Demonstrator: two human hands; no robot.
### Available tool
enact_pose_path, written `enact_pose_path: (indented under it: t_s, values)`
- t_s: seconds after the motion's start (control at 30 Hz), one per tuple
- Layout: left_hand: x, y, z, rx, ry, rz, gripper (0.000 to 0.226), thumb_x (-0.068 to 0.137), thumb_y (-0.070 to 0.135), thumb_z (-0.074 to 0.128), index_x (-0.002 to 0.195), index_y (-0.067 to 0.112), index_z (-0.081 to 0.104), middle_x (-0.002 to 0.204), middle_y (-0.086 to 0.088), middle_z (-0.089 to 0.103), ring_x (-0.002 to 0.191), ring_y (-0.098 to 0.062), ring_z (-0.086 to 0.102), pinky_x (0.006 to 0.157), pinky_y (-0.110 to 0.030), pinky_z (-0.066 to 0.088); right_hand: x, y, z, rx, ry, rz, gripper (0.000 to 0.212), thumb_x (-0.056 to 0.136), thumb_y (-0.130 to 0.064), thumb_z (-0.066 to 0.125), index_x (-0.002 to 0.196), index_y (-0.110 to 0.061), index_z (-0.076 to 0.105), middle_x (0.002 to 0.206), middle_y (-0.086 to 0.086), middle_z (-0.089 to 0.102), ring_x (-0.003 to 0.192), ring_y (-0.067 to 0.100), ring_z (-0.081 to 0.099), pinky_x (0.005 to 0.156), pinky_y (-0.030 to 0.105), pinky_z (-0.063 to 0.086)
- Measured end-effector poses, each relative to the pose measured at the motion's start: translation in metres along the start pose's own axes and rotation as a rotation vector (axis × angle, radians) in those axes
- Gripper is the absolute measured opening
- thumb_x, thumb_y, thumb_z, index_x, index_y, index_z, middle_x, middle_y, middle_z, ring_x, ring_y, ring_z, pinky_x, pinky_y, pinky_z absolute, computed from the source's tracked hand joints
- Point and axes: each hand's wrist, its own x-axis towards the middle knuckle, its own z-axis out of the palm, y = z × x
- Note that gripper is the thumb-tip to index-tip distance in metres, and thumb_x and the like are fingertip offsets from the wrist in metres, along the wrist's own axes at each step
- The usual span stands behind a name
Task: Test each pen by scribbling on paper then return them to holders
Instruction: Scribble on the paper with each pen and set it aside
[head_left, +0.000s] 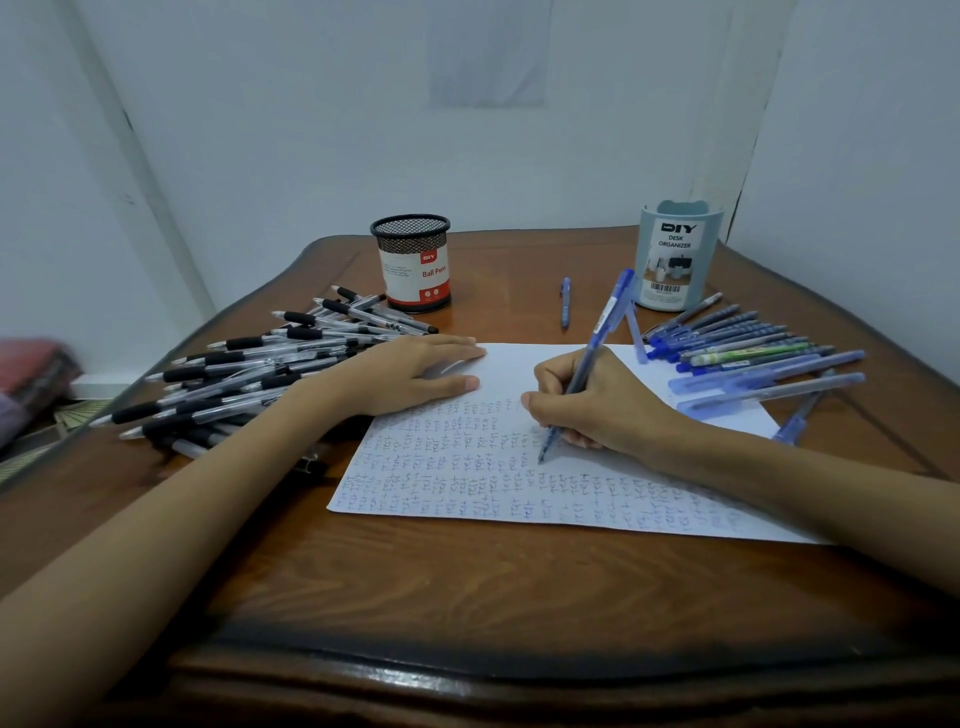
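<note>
R hand (597, 402) curled in writing grip on pen (602, 322), thumb + fingers pinching low on barrel. L hand (415, 371) flat, palm down, fingers straight, left of grip; both forearms bare

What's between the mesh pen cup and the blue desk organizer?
One loose blue pen lying on the table; otherwise bare wood. Head view.
</note>
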Motion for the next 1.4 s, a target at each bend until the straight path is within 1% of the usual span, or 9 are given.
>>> enact_pose_path:
  t_s: [0.1,0.43,0.7,0.8,0.9,1.0,1.17,1.33,1.4]
  values:
    - [0.0006,0.0,0.0004,0.003,-0.004,-0.004,0.069,0.081,0.061,0.029,0.144,0.032,0.03,0.153,0.01,0.026,0.139,-0.013,0.026,0.113,-0.034,0.019,-0.0011,-0.0003,-0.0007,0.017,-0.016,0.011,0.044,0.087,-0.002,0.061,0.049,-0.007,0.04,0.035,-0.003,0.039,0.03,0.007,0.036,0.035,0.015,0.03]
    - [0.0007,-0.0006,0.0,-0.002,-0.006,-0.008,0.069,0.081,0.061,0.029,0.144,0.032,0.03,0.153,0.01,0.026,0.139,-0.013,0.027,0.113,-0.035,0.019,0.0,0.0005,0.0005,0.027,0.009,-0.003,0.042,0.087,-0.003,0.062,0.05,-0.006,0.041,0.035,-0.004,0.041,0.031,0.007,0.038,0.036,0.015,0.032]
    - [0.0007,-0.0011,0.0001,-0.001,-0.007,-0.004,0.069,0.082,0.061,0.029,0.144,0.032,0.03,0.153,0.01,0.026,0.139,-0.013,0.027,0.113,-0.035,0.02,0.0019,0.0024,0.0006,0.029,0.033,-0.014,0.044,0.087,0.001,0.061,0.049,-0.007,0.039,0.036,-0.002,0.038,0.03,0.007,0.037,0.036,0.014,0.032]
    - [0.0003,0.0,-0.0007,-0.002,-0.007,0.0,0.069,0.082,0.06,0.029,0.144,0.031,0.03,0.153,0.009,0.026,0.139,-0.013,0.027,0.113,-0.035,0.019,0.0027,0.0022,-0.0001,0.015,0.031,-0.018,0.044,0.086,0.003,0.059,0.049,-0.007,0.038,0.041,0.006,0.035,0.032,0.007,0.036,0.037,0.014,0.032]
    - [-0.0006,0.0006,-0.001,-0.012,-0.007,-0.001,0.07,0.081,0.06,0.029,0.144,0.031,0.03,0.153,0.009,0.026,0.139,-0.013,0.026,0.114,-0.035,0.019,0.0023,0.003,-0.0003,0.017,0.041,-0.037,0.044,0.086,0.003,0.06,0.049,-0.007,0.038,0.042,0.007,0.036,0.032,0.008,0.036,0.038,0.014,0.033]
    - [-0.0007,0.0017,-0.0013,-0.008,-0.009,-0.001,0.07,0.081,0.06,0.03,0.144,0.031,0.03,0.153,0.009,0.026,0.139,-0.013,0.026,0.113,-0.034,0.019,0.0023,0.0048,0.0006,-0.006,0.055,-0.062,0.044,0.086,0.0,0.061,0.048,-0.007,0.04,0.037,-0.001,0.038,0.032,0.007,0.037,0.039,0.014,0.034]
    - [-0.0007,0.0014,-0.0011,-0.012,-0.009,0.002,0.07,0.081,0.06,0.03,0.145,0.031,0.03,0.153,0.009,0.026,0.139,-0.013,0.026,0.114,-0.035,0.019,0.0038,0.0046,-0.0003,-0.004,0.062,-0.054,0.045,0.084,0.006,0.058,0.047,-0.008,0.036,0.042,0.005,0.032,0.034,0.009,0.033,0.039,0.017,0.033]
    - [0.0002,0.0001,-0.0007,-0.001,-0.008,-0.003,0.07,0.081,0.06,0.029,0.144,0.031,0.031,0.153,0.009,0.026,0.139,-0.014,0.027,0.113,-0.035,0.02,0.0022,0.0035,0.001,-0.025,0.052,-0.055,0.044,0.087,-0.001,0.061,0.049,-0.008,0.04,0.038,-0.002,0.037,0.033,0.005,0.037,0.039,0.014,0.034]
    - [0.0003,-0.0014,-0.0001,-0.004,-0.003,0.005,0.069,0.082,0.061,0.03,0.144,0.031,0.031,0.152,0.009,0.027,0.139,-0.014,0.027,0.113,-0.035,0.02,0.0009,-0.0009,0.0019,0.004,0.082,-0.054,0.044,0.088,-0.012,0.061,0.05,-0.008,0.04,0.04,0.0,0.037,0.033,0.004,0.037,0.04,0.011,0.032]
